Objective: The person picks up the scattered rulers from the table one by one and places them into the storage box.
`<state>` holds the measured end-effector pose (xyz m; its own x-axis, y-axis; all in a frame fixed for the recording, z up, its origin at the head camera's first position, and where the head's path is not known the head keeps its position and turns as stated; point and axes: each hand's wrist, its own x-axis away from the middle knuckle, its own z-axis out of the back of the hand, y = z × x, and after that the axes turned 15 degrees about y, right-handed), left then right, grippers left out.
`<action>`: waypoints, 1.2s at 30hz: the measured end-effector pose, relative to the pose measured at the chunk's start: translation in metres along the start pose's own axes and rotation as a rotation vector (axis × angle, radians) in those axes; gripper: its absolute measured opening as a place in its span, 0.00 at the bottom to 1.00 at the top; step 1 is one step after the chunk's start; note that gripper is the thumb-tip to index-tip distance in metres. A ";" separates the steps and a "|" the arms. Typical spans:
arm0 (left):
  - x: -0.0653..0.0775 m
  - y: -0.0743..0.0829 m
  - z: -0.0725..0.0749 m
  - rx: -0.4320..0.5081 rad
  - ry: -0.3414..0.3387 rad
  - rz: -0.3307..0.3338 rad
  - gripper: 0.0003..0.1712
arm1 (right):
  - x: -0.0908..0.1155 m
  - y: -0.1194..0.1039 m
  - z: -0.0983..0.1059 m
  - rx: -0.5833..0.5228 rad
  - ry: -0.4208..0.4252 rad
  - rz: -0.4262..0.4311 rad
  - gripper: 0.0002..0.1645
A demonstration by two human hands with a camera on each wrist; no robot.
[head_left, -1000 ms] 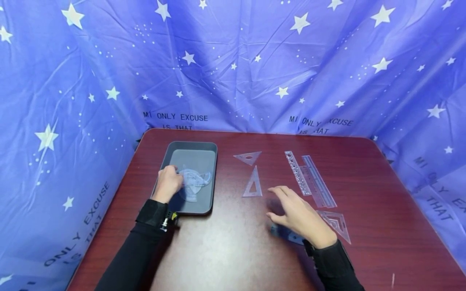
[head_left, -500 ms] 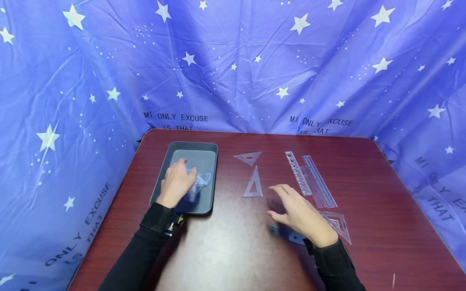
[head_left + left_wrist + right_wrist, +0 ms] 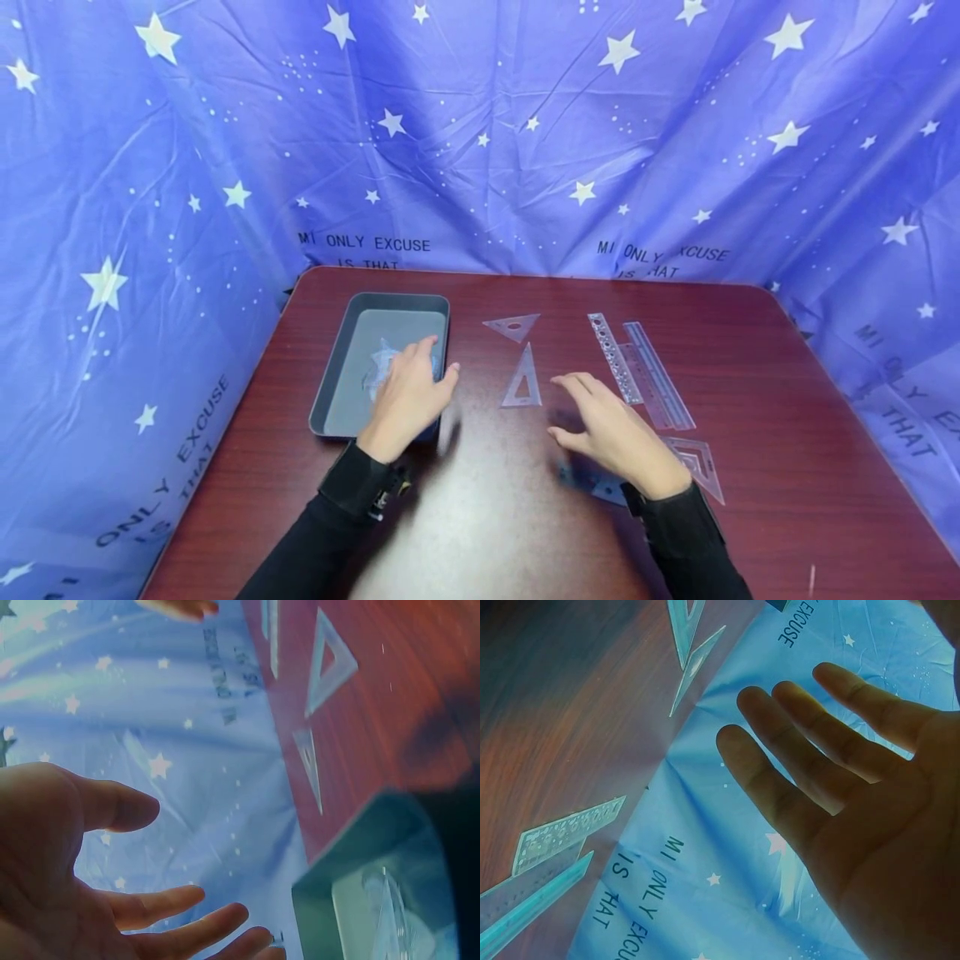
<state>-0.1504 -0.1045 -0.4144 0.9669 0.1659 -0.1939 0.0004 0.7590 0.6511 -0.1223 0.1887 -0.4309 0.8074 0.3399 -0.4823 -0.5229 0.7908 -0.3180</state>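
A person's left hand [image 3: 411, 396] hangs over the right side of a gray rectangular tray [image 3: 397, 325] on a reddish-brown wooden table [image 3: 465, 533], fingers spread and nothing in its grasp, while the right hand [image 3: 618, 437] hovers palm-down above the tabletop, thumb and fingers apart and likewise holding nothing. Clear plastic drawing pieces [image 3: 381, 362] lie together inside the tray, partly hidden by the left hand. Between the hands, well clear of the tray, lie a small set square [image 3: 501, 324] with a round cutout and, nearer the person, a taller set square [image 3: 527, 367]. Farther right, a hole-punched stencil ruler [image 3: 613, 358] and a straight ruler [image 3: 660, 375] flank a thin clear strip [image 3: 641, 379]; a triangular template [image 3: 705, 465] sits beside the right wrist, and a blue piece [image 3: 600, 485] shows partly beneath the right hand. The work appears to be sorting drawing tools between tray and tabletop, at a pause between grasps; which way the pieces are going cannot be told. Picking up any of the flat plastic would likely call for lowering the fingertips to a thin edge and pinching it there.
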 end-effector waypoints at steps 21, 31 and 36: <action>0.047 0.019 -0.033 0.171 0.036 -0.155 0.31 | -0.051 0.022 -0.031 0.036 -0.210 -0.035 0.40; 0.053 0.015 -0.043 0.164 0.036 -0.188 0.29 | -0.073 0.032 -0.045 0.038 -0.334 0.077 0.48; 0.055 0.013 -0.047 0.160 0.026 -0.183 0.29 | -0.078 0.039 -0.055 0.050 -0.402 0.162 0.48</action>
<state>-0.1091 -0.0557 -0.4514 0.9399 0.0524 -0.3374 0.2178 0.6689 0.7108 -0.2205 0.1652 -0.4507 0.7634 0.6248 -0.1638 -0.6457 0.7314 -0.2196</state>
